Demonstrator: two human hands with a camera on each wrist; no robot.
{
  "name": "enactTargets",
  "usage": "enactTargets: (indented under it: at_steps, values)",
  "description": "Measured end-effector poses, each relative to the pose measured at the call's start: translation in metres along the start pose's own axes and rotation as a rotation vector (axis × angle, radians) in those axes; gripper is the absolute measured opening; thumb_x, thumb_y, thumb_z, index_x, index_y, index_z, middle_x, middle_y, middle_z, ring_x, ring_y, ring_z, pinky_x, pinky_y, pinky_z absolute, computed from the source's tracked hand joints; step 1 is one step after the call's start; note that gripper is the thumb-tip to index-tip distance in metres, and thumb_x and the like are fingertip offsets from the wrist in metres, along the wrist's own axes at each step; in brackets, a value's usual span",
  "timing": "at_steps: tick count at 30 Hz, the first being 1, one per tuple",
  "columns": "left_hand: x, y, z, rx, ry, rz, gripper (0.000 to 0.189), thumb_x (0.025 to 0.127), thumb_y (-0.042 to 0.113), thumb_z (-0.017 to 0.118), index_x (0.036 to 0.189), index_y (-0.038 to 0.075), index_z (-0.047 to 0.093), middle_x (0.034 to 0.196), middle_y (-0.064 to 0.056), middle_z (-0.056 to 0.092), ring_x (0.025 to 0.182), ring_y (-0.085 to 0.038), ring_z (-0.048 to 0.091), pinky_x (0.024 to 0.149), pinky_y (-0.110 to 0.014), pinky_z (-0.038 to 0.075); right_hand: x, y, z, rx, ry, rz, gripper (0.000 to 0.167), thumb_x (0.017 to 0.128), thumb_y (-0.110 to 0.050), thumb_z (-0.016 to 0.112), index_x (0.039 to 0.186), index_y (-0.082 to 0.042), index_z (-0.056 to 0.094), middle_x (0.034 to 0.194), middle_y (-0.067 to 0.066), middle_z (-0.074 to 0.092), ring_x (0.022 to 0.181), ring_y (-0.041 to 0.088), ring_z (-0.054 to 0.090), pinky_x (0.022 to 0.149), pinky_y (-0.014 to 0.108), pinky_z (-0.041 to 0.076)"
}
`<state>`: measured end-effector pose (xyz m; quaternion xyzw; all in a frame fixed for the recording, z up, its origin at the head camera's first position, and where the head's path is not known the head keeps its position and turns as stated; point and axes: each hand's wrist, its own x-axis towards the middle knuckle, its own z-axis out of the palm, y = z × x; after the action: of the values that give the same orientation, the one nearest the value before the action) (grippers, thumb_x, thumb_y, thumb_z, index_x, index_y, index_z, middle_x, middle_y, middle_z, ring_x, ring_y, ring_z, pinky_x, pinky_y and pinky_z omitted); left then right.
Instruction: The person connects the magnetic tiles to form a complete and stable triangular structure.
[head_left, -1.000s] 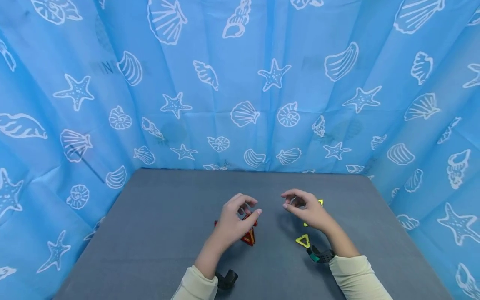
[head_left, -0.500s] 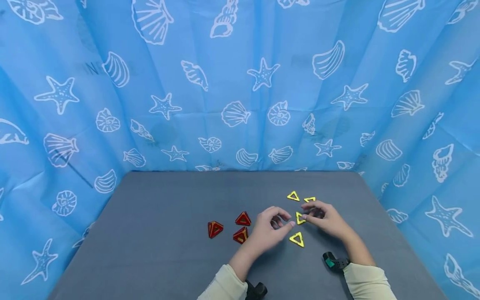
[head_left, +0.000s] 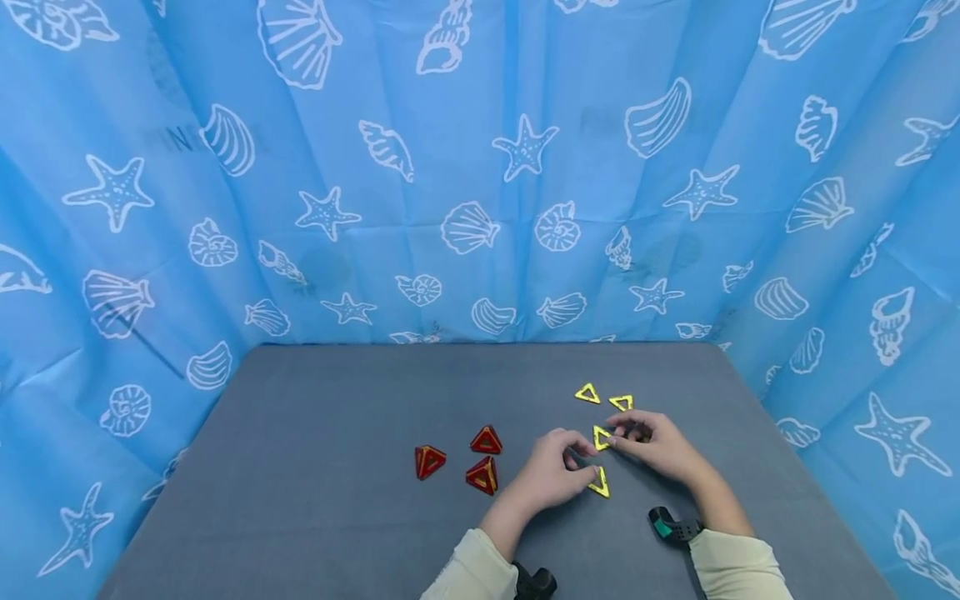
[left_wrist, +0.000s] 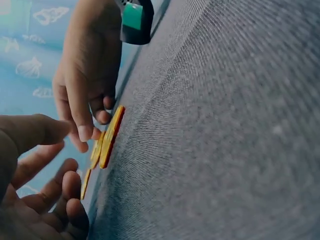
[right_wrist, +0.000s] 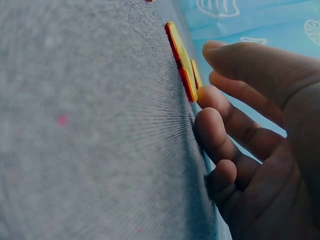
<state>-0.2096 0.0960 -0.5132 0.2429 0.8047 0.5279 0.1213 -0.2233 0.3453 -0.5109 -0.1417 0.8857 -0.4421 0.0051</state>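
Rightward goes my left hand (head_left: 550,469), towards the lowest yellow triangle tile (head_left: 604,485), lower right; loose-fingered like my right hand (head_left: 662,447), it could brush that askew

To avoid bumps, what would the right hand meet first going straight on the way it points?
The right hand would probably meet the yellow triangle just ahead; any gap is hard to judge.

Right hand (right_wrist: 260,141) just beside yellow pieces (right_wrist: 181,61), gray cloth (right_wrist: 100,150), blue curtain (right_wrist: 280,25)
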Motion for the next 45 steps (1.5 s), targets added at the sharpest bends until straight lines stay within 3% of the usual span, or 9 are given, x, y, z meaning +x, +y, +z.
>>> enactTargets:
  at_steps: [4, 11, 21, 34, 45]
  values:
    - [0.002, -0.002, 0.000, 0.082, -0.031, -0.015, 0.016, 0.095, 0.019, 0.081, 0.110, 0.016, 0.077, 0.102, 0.004, 0.063, 0.075, 0.000, 0.050, 0.070, -0.019, 0.045, 0.000, -0.002, -0.001, -0.020, -0.016, 0.030, 0.025, 0.099, -0.011, 0.076, 0.120, 0.002, 0.074, 0.093, 0.004, 0.068, 0.074, 0.006, 0.058, 0.066, 0.026, 0.049]
    - [0.007, -0.004, -0.001, 0.164, -0.094, 0.020, 0.017, 0.095, 0.021, 0.081, 0.111, 0.016, 0.077, 0.097, 0.007, 0.063, 0.076, 0.000, 0.052, 0.070, -0.019, 0.046, 0.001, -0.003, 0.000, -0.048, -0.032, 0.060, 0.023, 0.099, -0.013, 0.076, 0.118, -0.001, 0.075, 0.091, 0.004, 0.066, 0.073, 0.006, 0.056, 0.065, 0.027, 0.048]
    - [0.008, 0.003, -0.003, 0.256, -0.179, -0.035, 0.018, 0.094, 0.019, 0.083, 0.112, 0.016, 0.077, 0.088, 0.011, 0.062, 0.075, 0.001, 0.054, 0.069, -0.020, 0.046, 0.004, -0.002, -0.001, -0.062, -0.055, 0.053, 0.022, 0.099, -0.013, 0.076, 0.117, -0.001, 0.076, 0.092, 0.003, 0.067, 0.072, 0.005, 0.056, 0.065, 0.027, 0.048]
    - [0.005, 0.007, -0.007, 0.318, -0.200, -0.066, 0.018, 0.096, 0.020, 0.081, 0.113, 0.017, 0.078, 0.087, 0.009, 0.059, 0.073, -0.001, 0.051, 0.066, -0.021, 0.044, 0.001, -0.011, -0.004, -0.066, -0.108, 0.071, 0.020, 0.099, -0.013, 0.076, 0.116, -0.003, 0.077, 0.094, 0.004, 0.065, 0.074, 0.007, 0.054, 0.065, 0.026, 0.047]
    - [0.001, 0.005, -0.013, 0.301, -0.125, -0.108, 0.020, 0.096, 0.020, 0.082, 0.114, 0.014, 0.076, 0.087, 0.006, 0.056, 0.075, -0.004, 0.049, 0.066, -0.022, 0.042, -0.001, -0.009, -0.009, 0.003, -0.189, 0.040, 0.022, 0.098, -0.012, 0.077, 0.118, -0.003, 0.076, 0.095, 0.006, 0.067, 0.074, 0.008, 0.054, 0.065, 0.026, 0.046]
